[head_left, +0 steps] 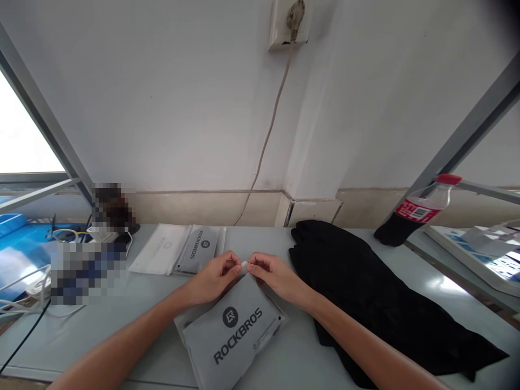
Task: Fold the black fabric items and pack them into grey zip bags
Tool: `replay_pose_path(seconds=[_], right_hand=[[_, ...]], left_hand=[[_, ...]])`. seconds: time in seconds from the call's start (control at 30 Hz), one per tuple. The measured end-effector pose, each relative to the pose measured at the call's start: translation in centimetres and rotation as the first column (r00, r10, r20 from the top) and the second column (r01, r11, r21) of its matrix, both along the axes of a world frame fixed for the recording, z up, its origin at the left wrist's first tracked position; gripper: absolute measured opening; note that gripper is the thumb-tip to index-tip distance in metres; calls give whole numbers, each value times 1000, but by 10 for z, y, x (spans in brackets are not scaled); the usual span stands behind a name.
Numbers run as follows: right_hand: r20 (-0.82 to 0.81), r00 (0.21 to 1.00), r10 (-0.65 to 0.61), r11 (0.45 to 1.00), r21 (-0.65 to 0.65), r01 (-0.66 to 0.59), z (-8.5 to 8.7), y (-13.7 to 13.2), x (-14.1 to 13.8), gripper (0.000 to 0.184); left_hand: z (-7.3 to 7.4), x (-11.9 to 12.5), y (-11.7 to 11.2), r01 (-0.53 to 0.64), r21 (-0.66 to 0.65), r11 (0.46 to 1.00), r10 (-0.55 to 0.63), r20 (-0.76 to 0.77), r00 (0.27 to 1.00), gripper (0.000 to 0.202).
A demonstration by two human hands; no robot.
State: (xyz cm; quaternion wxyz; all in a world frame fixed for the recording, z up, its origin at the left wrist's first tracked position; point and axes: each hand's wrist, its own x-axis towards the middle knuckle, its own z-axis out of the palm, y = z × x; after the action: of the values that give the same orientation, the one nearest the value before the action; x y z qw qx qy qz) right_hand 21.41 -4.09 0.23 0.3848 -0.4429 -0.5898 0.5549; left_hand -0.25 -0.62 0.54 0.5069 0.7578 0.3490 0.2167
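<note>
My left hand [215,276] and my right hand [270,273] meet above the far end of a grey ROCKBROS pouch [233,338] lying on the grey table [122,325]. Both hands pinch a small white piece [244,265] between their fingertips, at the pouch's top edge. Whether that piece is part of the pouch I cannot tell. The pouch lies tilted, its logo facing up.
More grey and white ROCKBROS pouches [179,249] lie behind my left hand. Black cloth [374,298] is spread to the right. A cola bottle [418,211] leans at the back right. Cables and blurred items lie left. A wall socket with a cord [288,24] hangs above.
</note>
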Motion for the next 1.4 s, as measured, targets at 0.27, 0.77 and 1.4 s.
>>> replay_pose_path(seconds=[0.27, 0.77, 1.4], right_hand=[[100, 995, 7, 988, 152, -23, -5, 0, 1, 35], [-139, 681, -719, 656, 189, 731, 0, 17, 34, 25], [-23, 972, 236, 971, 47, -234, 1, -8, -3, 32]], left_hand=[[2, 1, -1, -22, 119, 993, 28, -49, 998, 41], [27, -38, 35, -327, 3, 945, 322, 180, 930, 51], [24, -25, 24, -384, -524, 761, 583, 290, 759, 52]])
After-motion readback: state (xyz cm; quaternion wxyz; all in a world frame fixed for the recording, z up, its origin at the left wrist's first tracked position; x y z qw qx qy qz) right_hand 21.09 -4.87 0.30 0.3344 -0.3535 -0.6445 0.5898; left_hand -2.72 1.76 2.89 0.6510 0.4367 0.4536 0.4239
